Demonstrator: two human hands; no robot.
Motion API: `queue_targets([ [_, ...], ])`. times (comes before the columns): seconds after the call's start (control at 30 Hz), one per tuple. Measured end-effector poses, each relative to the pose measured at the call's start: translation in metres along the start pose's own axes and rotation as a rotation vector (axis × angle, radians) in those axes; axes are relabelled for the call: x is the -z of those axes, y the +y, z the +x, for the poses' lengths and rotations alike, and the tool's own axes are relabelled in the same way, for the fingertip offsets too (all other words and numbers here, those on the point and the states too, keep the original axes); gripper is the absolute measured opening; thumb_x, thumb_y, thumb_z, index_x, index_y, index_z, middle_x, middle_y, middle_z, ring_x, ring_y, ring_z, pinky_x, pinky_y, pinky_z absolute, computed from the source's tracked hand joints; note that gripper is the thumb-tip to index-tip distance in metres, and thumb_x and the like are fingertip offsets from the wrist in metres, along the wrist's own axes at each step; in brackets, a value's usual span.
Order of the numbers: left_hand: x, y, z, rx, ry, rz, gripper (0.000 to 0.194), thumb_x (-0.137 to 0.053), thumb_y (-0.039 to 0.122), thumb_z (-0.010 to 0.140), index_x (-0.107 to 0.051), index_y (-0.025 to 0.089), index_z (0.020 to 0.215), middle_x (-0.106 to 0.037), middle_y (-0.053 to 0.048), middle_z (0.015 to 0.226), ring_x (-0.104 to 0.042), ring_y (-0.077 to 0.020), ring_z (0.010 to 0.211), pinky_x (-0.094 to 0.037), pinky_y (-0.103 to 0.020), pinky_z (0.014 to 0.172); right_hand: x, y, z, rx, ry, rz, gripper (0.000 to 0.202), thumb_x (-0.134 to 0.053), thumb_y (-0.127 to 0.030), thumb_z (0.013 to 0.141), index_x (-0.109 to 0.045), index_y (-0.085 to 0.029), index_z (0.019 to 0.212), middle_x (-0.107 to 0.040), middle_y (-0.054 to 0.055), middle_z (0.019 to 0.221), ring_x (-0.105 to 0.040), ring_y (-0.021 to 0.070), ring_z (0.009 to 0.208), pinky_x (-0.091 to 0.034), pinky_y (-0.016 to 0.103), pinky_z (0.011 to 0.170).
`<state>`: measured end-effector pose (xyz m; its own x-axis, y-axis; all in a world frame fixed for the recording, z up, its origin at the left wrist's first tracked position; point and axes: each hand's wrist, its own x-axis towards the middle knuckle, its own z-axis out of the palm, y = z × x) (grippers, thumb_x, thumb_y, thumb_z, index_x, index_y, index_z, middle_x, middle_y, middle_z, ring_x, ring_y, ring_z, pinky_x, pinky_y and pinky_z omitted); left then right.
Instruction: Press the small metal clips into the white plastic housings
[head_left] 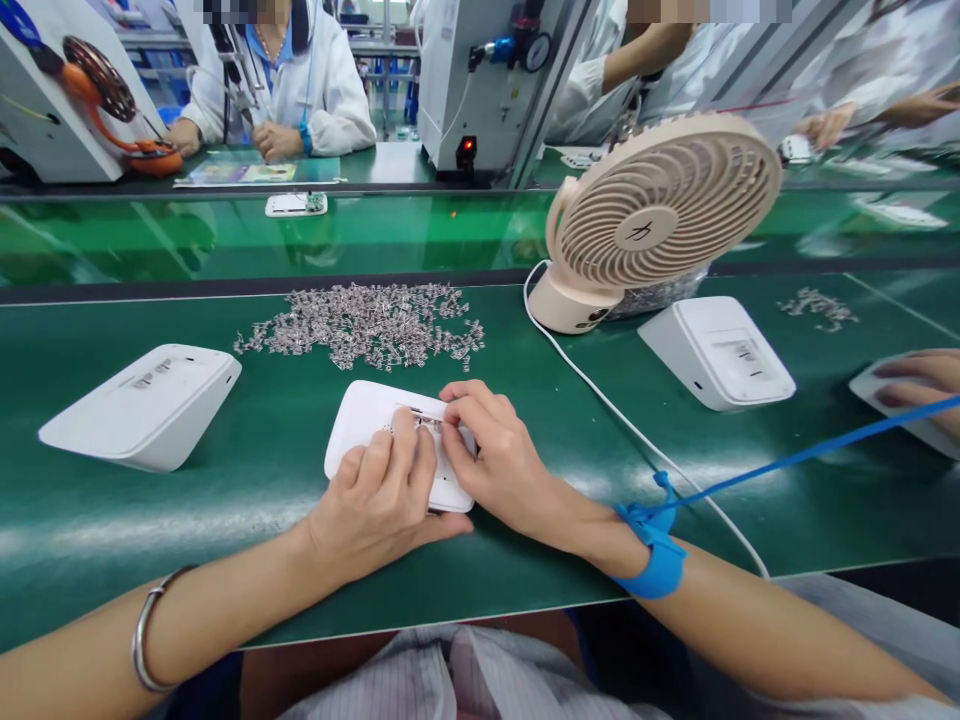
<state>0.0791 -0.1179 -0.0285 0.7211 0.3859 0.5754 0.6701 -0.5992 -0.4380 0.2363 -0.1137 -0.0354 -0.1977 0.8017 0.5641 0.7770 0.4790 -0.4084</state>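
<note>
Both my forearms reach in from the near edge of the green counter [225, 520] and angle toward each other, palms down. My left hand [379, 505] lies on the near end of a white plastic housing [367, 415] that rests flat on the counter, its fingers curled and pressing down on the casing near a small recess in its top. My right hand [499, 460] comes in from the other side, wrist bent inward, fingers bunched at that same recess so the tips of both hands nearly meet; whether they pinch a small part there I cannot tell.

A blue wrist strap [656, 560] circles my right wrist, its cord running off to the right. A metal bangle [150, 630] sits on my left forearm.

Just beyond my fingers lies a heap of small metal clips [364, 325]. Well to the left of my fingers sits another white housing [146, 405], and to the right a third [716, 350] near a beige desk fan [652, 215].
</note>
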Motion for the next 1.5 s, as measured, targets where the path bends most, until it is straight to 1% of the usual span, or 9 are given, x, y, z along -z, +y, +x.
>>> queue_targets([
  [0.2, 0.002, 0.0, 0.0, -0.013, -0.066, -0.005, 0.072, -0.032, 0.069, 0.08, -0.062, 0.011, 0.11, -0.066, -0.015, 0.106, -0.055, -0.0238, 0.079, -0.03, -0.034, 0.065, 0.002, -0.001, 0.0, -0.039, -0.003, 0.043, 0.015, -0.042, -0.008, 0.08, -0.048, -0.018, 0.073, -0.059, 0.012, 0.092, -0.056, 0.0191, 0.085, -0.045, 0.033, 0.07],
  [0.4, 0.005, 0.0, 0.0, 0.006, -0.124, -0.09, 0.072, -0.041, 0.068, 0.077, -0.059, 0.009, 0.114, -0.062, -0.019, 0.111, -0.055, -0.0262, 0.083, -0.028, -0.035, 0.066, 0.011, 0.007, -0.002, -0.257, -0.006, 0.387, 0.012, -0.046, -0.013, 0.08, -0.056, -0.019, 0.077, -0.061, 0.008, 0.094, -0.06, 0.0164, 0.087, -0.05, 0.031, 0.073],
  [0.5, 0.004, 0.0, 0.0, 0.008, -0.124, -0.098, 0.072, -0.041, 0.067, 0.077, -0.059, 0.008, 0.113, -0.062, -0.02, 0.111, -0.054, -0.0262, 0.083, -0.028, -0.035, 0.066, 0.014, 0.008, -0.005, -0.315, -0.009, 0.461, 0.015, -0.045, -0.013, 0.08, -0.059, -0.019, 0.081, -0.062, 0.008, 0.098, -0.061, 0.0174, 0.092, -0.05, 0.033, 0.076],
  [0.63, 0.003, 0.001, -0.001, 0.005, -0.103, -0.047, 0.074, -0.037, 0.069, 0.077, -0.06, 0.008, 0.112, -0.063, -0.019, 0.108, -0.054, -0.0253, 0.081, -0.027, -0.035, 0.065, 0.012, 0.005, -0.008, -0.242, 0.004, 0.376, 0.011, -0.049, -0.013, 0.078, -0.059, -0.018, 0.08, -0.061, 0.011, 0.101, -0.06, 0.0191, 0.095, -0.049, 0.035, 0.08],
  [0.8, 0.002, 0.001, -0.002, 0.009, -0.101, -0.057, 0.074, -0.039, 0.069, 0.077, -0.058, 0.009, 0.116, -0.063, -0.018, 0.109, -0.054, -0.0258, 0.082, -0.028, -0.035, 0.065, 0.005, 0.003, -0.003, -0.182, 0.044, 0.253, 0.007, -0.051, -0.013, 0.074, -0.052, -0.019, 0.078, -0.059, 0.008, 0.093, -0.058, 0.0186, 0.089, -0.048, 0.034, 0.076],
  [0.97, -0.002, 0.0, -0.005, 0.01, -0.098, -0.005, 0.068, -0.038, 0.065, 0.08, -0.057, 0.013, 0.118, -0.062, -0.017, 0.111, -0.055, -0.0272, 0.083, -0.033, -0.038, 0.065, 0.004, 0.003, 0.009, -0.193, -0.068, 0.111, 0.01, -0.05, -0.011, 0.07, -0.05, -0.019, 0.076, -0.055, 0.003, 0.077, -0.051, 0.0154, 0.073, -0.042, 0.029, 0.069],
  [1.17, -0.004, -0.001, -0.004, -0.011, -0.053, 0.002, 0.071, -0.039, 0.064, 0.08, -0.054, 0.008, 0.121, -0.061, -0.02, 0.112, -0.056, -0.0294, 0.082, -0.033, -0.038, 0.06, 0.004, -0.002, 0.011, -0.043, -0.134, -0.12, 0.017, -0.04, -0.007, 0.08, -0.053, -0.016, 0.072, -0.055, 0.007, 0.077, -0.046, 0.0163, 0.072, -0.038, 0.029, 0.065],
  [1.3, -0.003, 0.0, -0.002, -0.009, -0.038, 0.025, 0.071, -0.036, 0.067, 0.079, -0.058, 0.01, 0.116, -0.063, -0.017, 0.109, -0.056, -0.0266, 0.08, -0.033, -0.037, 0.062, 0.002, -0.004, 0.007, 0.097, -0.174, -0.286, 0.025, -0.038, -0.004, 0.081, -0.055, -0.014, 0.067, -0.055, 0.01, 0.075, -0.044, 0.0196, 0.074, -0.037, 0.031, 0.063],
  [1.5, 0.0, 0.002, 0.0, 0.004, -0.04, 0.036, 0.075, -0.034, 0.068, 0.08, -0.062, 0.005, 0.109, -0.064, -0.017, 0.107, -0.055, -0.0259, 0.079, -0.032, -0.037, 0.065, 0.003, -0.001, 0.007, 0.121, -0.163, -0.264, 0.026, -0.036, -0.003, 0.083, -0.057, -0.012, 0.07, -0.056, 0.01, 0.075, -0.045, 0.0193, 0.073, -0.038, 0.032, 0.062],
])
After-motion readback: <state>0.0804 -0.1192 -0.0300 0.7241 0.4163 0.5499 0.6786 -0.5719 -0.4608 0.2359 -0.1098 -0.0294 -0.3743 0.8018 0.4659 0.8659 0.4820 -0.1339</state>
